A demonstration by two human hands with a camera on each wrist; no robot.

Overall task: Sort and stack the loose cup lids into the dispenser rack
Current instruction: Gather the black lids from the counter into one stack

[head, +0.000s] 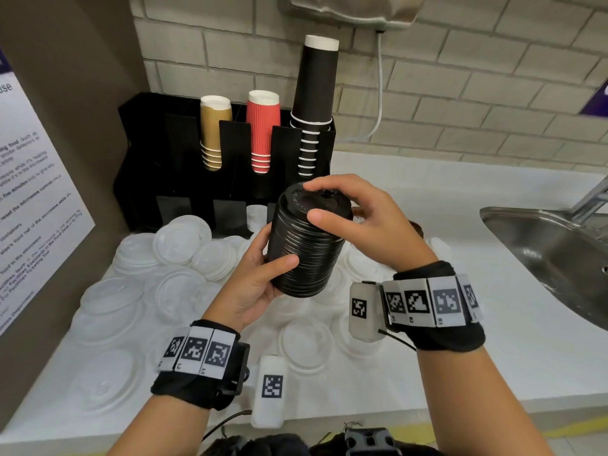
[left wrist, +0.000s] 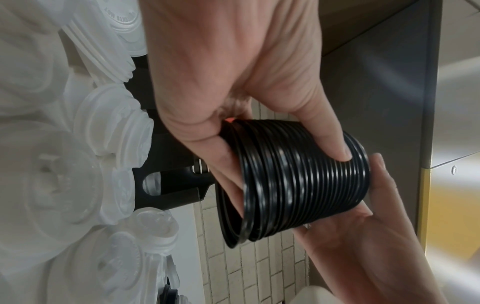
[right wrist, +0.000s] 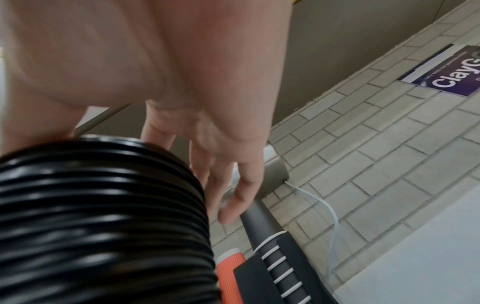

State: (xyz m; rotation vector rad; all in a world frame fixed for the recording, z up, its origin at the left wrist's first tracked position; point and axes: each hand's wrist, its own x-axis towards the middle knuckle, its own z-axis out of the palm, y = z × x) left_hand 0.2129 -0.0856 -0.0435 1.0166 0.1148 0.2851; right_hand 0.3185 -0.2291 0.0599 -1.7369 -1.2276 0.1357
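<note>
Lids, white (head: pixel 184 245), lie loose across the white counter (head: pixel 477 340) I see before the black dispenser rack (head: pixel 144 153); brick wall behind, steel sink (head: pixel 543 245) to the right. Left hand (head: pixel 260 284) curls round the lower part of a black lid stack (head: pixel 306 245), held tilted above the counter. Right hand (head: pixel 358 218) grips its top end, thumb on the rim.

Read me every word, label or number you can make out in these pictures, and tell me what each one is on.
"ClayG", cut off at the frame edge: purple wall sign.
"five minutes" and "microwave": white notice on the left panel; the rest is too small to read.
Embossed lettering on the top of the black lid stack: too blurred to read.
Wristband tags: square codes, labels too small.
</note>
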